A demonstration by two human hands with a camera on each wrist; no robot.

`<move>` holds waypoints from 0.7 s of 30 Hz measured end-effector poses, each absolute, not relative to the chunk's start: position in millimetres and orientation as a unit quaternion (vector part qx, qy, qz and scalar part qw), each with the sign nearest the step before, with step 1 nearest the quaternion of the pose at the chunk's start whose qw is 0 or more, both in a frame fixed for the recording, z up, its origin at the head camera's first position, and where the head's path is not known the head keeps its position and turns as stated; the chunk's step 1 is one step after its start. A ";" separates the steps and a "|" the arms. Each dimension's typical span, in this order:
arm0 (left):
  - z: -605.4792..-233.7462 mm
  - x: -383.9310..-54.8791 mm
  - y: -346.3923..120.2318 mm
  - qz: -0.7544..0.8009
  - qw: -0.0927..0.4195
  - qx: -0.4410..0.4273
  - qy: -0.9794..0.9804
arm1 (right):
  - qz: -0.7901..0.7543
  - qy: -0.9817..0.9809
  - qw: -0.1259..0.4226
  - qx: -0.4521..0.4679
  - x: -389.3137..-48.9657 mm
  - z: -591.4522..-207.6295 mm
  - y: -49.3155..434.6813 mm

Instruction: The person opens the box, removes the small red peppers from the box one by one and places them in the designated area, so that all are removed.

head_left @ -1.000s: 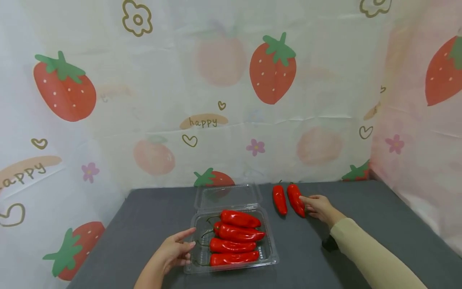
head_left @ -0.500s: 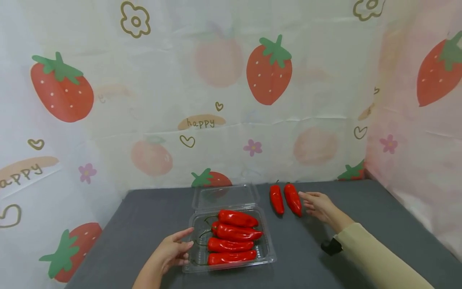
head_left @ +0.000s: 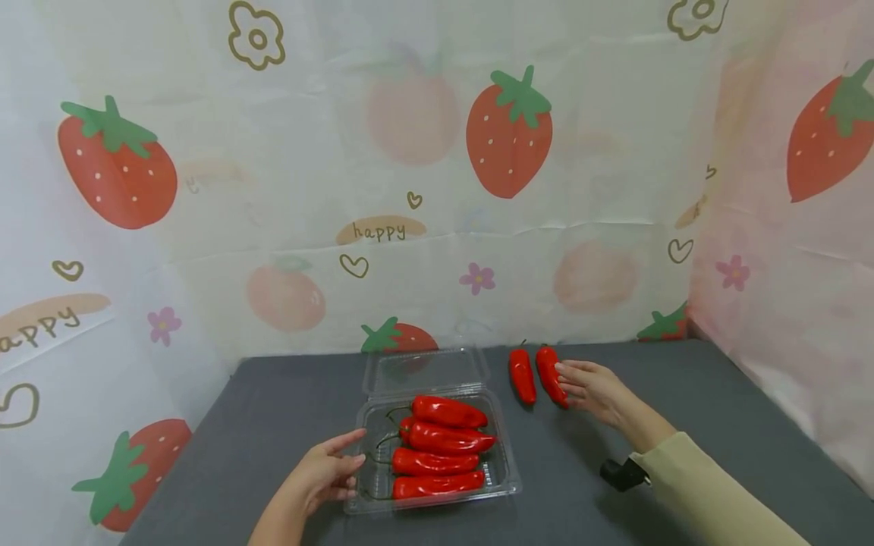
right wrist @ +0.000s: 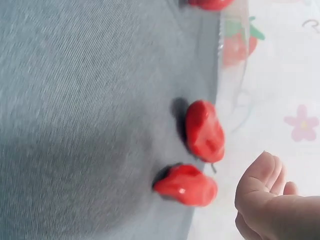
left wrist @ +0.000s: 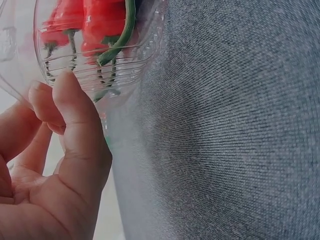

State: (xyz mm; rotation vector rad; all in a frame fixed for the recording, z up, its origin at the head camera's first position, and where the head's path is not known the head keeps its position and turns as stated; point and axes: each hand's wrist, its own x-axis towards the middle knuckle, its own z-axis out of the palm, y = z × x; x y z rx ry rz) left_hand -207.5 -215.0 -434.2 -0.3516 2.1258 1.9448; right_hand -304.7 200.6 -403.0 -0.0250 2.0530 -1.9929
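A clear plastic clamshell box (head_left: 508, 474) stands with its lid (head_left: 425, 371) folded back, holding several red peppers (head_left: 444, 438) side by side with their stems to the left. My left hand (head_left: 324, 472) is at the box's left edge, index finger and thumb spread, fingertips right at the rim. In the left wrist view, thumb and finger (left wrist: 75, 117) overlap the box's clear wall near the green stems. Two red peppers, one left (head_left: 522, 377) and one right (head_left: 550, 376), lie right of the lid. My right hand (head_left: 594, 388) hovers beside the right one, fingers relaxed and holding nothing.
A dark grey cloth (head_left: 293, 402) covers the table. Behind it hangs a strawberry-print sheet (head_left: 307, 152), with more of it at both sides. A small black device (head_left: 623, 475) sits under the right wrist by the sleeve.
The right hand has come off the right pepper, drawn slightly back, then moved a little left so its fingertips overlap that pepper again. The left hand keeps its place.
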 end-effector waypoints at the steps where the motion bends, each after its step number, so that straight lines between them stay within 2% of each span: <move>1: -434.2 -207.8 -215.1 0.664 0.119 -0.122 0.728 | -0.690 0.710 0.140 -0.013 -303.6 -402.5 199.0; 9: -434.6 -208.1 -215.1 0.662 0.119 -0.127 0.729 | -0.703 0.697 0.136 -0.014 -297.9 -399.9 185.7; 21: -434.7 -208.4 -215.6 0.663 0.120 -0.127 0.728 | -0.687 0.710 0.137 -0.074 -289.1 -397.5 159.9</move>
